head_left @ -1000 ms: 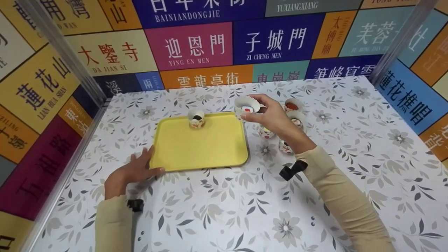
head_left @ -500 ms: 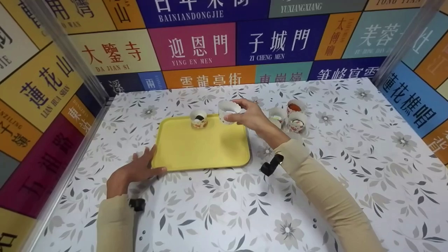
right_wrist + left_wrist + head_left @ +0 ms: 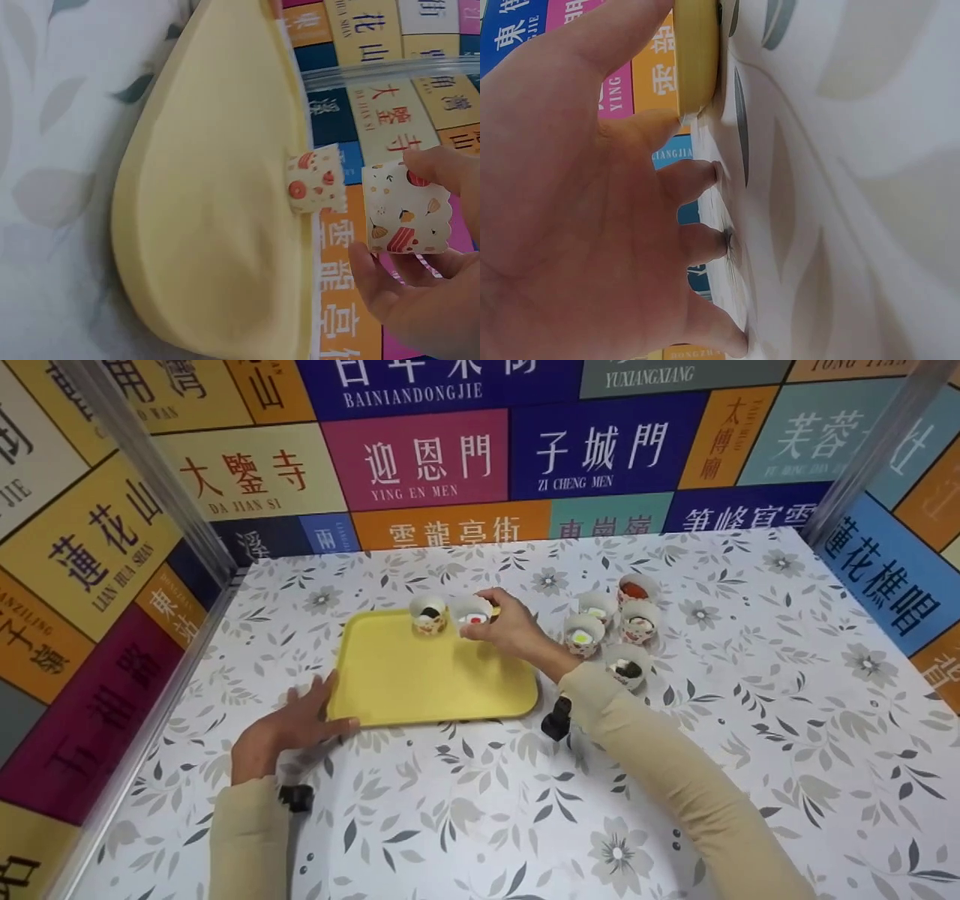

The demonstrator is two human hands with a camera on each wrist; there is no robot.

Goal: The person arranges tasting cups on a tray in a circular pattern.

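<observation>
In the head view my right hand (image 3: 514, 630) pinches a printed paper baking cup (image 3: 405, 210) with a white and red piece inside. It is held above the far rim of the yellow tray (image 3: 420, 682), just right of another paper baking cup (image 3: 428, 621) with dark contents that stands on the tray. The right wrist view shows a gap between the held cup's base and the tray. My left hand (image 3: 296, 720) lies at the tray's near left corner, thumb along the front edge and fingers spread; in the left wrist view the fingertips (image 3: 712, 172) rest on the table.
Right of the tray stand several more filled paper cups: one with red contents (image 3: 636, 586), one with yellow and white (image 3: 582, 636), one with dark pieces (image 3: 627, 668). A floral cloth (image 3: 480, 810) covers the table. Panels with large lettering (image 3: 420, 457) enclose the back and sides.
My right hand has carried the paper cup leftward and down, from beyond the tray's right corner to beside the cup on the tray. The left hand has stayed at the tray corner.
</observation>
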